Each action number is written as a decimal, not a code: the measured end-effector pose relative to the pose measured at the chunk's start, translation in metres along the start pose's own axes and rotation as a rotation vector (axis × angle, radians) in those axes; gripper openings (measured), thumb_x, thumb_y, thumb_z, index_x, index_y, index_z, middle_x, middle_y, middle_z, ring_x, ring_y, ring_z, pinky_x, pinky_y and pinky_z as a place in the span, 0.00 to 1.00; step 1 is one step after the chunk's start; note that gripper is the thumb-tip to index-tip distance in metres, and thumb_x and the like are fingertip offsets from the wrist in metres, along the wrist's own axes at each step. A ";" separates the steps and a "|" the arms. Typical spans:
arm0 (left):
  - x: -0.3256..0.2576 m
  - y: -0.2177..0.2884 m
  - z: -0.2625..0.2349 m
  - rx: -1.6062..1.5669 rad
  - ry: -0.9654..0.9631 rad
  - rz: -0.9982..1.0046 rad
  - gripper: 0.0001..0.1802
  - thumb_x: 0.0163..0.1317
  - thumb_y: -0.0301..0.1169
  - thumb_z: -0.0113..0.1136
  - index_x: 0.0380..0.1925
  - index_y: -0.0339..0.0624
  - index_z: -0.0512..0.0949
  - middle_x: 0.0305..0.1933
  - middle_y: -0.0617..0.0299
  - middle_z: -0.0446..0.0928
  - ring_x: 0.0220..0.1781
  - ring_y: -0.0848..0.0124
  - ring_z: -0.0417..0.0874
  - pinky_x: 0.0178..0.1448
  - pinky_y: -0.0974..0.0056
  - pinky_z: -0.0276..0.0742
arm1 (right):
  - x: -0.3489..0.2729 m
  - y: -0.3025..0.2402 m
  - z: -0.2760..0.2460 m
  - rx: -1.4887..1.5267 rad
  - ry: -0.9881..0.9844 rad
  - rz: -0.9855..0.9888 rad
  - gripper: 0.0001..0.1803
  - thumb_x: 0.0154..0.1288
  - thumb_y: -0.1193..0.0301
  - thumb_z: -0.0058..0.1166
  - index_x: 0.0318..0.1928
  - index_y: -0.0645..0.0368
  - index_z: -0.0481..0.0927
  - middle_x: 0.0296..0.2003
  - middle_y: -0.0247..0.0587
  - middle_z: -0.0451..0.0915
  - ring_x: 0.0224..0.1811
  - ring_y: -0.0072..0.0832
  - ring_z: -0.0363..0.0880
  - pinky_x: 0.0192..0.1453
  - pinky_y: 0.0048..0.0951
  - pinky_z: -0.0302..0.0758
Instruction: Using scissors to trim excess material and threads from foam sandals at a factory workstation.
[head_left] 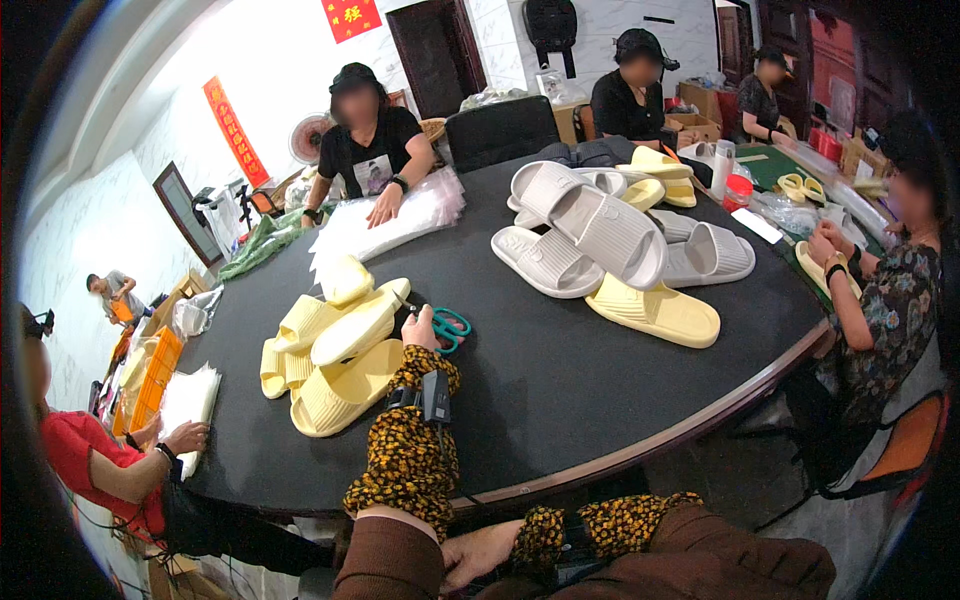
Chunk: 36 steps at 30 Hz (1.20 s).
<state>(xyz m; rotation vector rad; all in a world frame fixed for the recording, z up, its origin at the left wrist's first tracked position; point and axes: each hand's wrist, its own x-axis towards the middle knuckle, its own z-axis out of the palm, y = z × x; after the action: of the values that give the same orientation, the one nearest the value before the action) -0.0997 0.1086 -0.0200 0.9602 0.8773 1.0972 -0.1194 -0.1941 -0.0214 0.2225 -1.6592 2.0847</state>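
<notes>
My left hand [421,331] reaches over the table, closed around a pair of scissors [453,330]. Their teal handle loops stick out to its right, and a dark tip points toward the pale yellow slippers [350,385] piled on its left. Low in the picture, my right hand [482,555] rests against my left upper sleeve, its fingertips hidden there. Both forearms wear black oversleeves with a yellow pattern, and a dark device is strapped to my left wrist. Farther right lies a heap of grey slippers [612,232] with a yellow slipper [655,312] beneath.
The black table [520,400] has a curved near edge. Across it, a person's hands rest on clear plastic bags [395,222]. At left, a person in red holds white sheets [190,410] beside an orange crate [148,378]. At right, someone handles a slipper [826,268] near a red-lidded jar [737,192].
</notes>
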 end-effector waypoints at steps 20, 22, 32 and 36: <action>0.006 -0.005 -0.003 -0.008 -0.050 0.008 0.14 0.64 0.33 0.46 0.38 0.32 0.59 0.29 0.40 0.73 0.24 0.48 0.80 0.22 0.47 0.80 | -0.080 -0.080 0.012 -0.068 0.443 0.300 0.13 0.67 0.69 0.44 0.46 0.64 0.73 0.26 0.31 0.73 0.27 0.16 0.70 0.31 0.19 0.70; 0.007 -0.006 -0.005 -0.037 -0.062 -0.010 0.14 0.64 0.33 0.46 0.38 0.33 0.59 0.28 0.41 0.73 0.23 0.48 0.80 0.22 0.47 0.80 | -0.099 -0.109 0.019 -0.128 0.486 0.361 0.13 0.67 0.69 0.44 0.46 0.63 0.74 0.27 0.31 0.74 0.28 0.16 0.70 0.32 0.19 0.71; 0.007 -0.008 0.000 -0.022 -0.113 -0.003 0.15 0.64 0.34 0.48 0.39 0.33 0.59 0.27 0.41 0.74 0.23 0.48 0.80 0.21 0.47 0.80 | -0.136 -0.238 0.086 -0.214 0.798 0.732 0.14 0.69 0.72 0.43 0.51 0.65 0.72 0.36 0.36 0.77 0.38 0.17 0.74 0.43 0.19 0.73; 0.006 -0.005 -0.001 -0.006 -0.126 0.021 0.14 0.64 0.35 0.47 0.37 0.35 0.61 0.26 0.40 0.75 0.23 0.47 0.79 0.21 0.46 0.78 | -0.110 -0.266 0.109 -0.578 0.420 0.554 0.15 0.66 0.72 0.48 0.52 0.61 0.72 0.40 0.40 0.77 0.42 0.22 0.75 0.46 0.24 0.72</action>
<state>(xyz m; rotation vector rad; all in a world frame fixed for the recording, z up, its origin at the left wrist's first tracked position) -0.0975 0.1136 -0.0254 1.0242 0.7631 1.0446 0.0802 -0.2821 0.1961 -0.8829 -2.0948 1.7002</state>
